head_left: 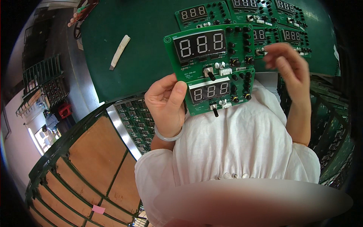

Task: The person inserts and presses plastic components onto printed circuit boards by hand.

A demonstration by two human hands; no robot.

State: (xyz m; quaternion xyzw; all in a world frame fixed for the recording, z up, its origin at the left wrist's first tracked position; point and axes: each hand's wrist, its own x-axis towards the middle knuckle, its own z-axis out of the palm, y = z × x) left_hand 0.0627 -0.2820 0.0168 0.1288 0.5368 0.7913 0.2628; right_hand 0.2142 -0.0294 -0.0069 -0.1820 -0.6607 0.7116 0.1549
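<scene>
My left hand [167, 100] grips a green circuit board panel [172, 56] by its left edge, thumb on the front face. The panel shows two display boards one above the other, each with a black three-digit display, a knob shaft, a white connector and several black buttons. Whether the two are joined or merely stacked, I cannot tell. It is held in front of my white top, over the near edge of the green table. To the panel's right, my right hand [291, 70] is raised and apart from it, fingers loosely bent, fingertips blurred, nothing visible in it.
On the green table [143, 34], several similar boards [247, 4] lie at the far right. A cutter wrapped in pale tape [120, 52] lies at the left. Below left stands a green-framed rack with brown panels [98, 151]; more boards [138, 121] fill a rack beside it.
</scene>
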